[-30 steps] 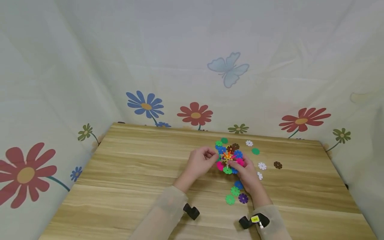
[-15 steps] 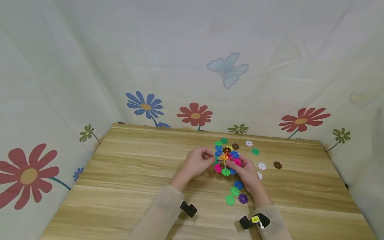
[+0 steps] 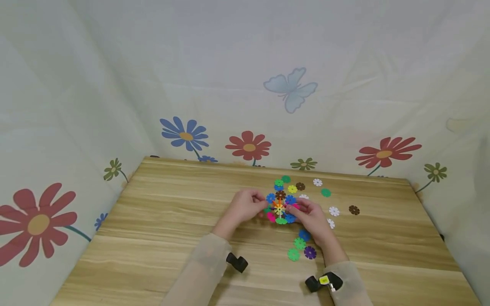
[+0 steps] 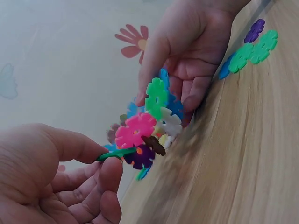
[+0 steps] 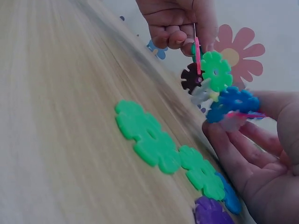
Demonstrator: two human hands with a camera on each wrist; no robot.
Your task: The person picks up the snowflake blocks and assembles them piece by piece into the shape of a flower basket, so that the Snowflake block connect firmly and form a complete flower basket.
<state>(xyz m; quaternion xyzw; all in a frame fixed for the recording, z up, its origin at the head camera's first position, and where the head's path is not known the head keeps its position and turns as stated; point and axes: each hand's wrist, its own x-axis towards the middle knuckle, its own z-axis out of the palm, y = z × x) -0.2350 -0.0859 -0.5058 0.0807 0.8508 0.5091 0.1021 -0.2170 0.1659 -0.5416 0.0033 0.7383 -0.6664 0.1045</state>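
Between my hands is a cluster of interlocked snowflake building discs [image 3: 280, 208] in orange, yellow, pink, blue, green, brown, white and purple. From the left, my left hand [image 3: 245, 207] pinches a dark green disc [image 4: 117, 154] between thumb and index finger; its far edge meets the cluster beside a pink disc [image 4: 136, 130] and a purple one [image 4: 141, 157]. My right hand [image 3: 314, 219] grips the cluster's right side, thumb on the near face and fingers behind. Blue discs [image 5: 236, 101] sit by its fingertips in the right wrist view. The fingers partly cover the cluster.
Loose discs lie around on the wooden table [image 3: 164, 221]: two light green [image 3: 293, 255], a purple [image 3: 310, 253] and a blue one [image 3: 304, 235] nearer me. White [image 3: 334, 211], brown [image 3: 354, 210] and green discs [image 3: 326, 193] lie to the right. A flowered cloth [image 3: 214, 85] hangs behind.
Both hands have shifted left and slightly toward me with the cluster, which has turned a little. A loose yellow disc and a white one behind it have come into view.
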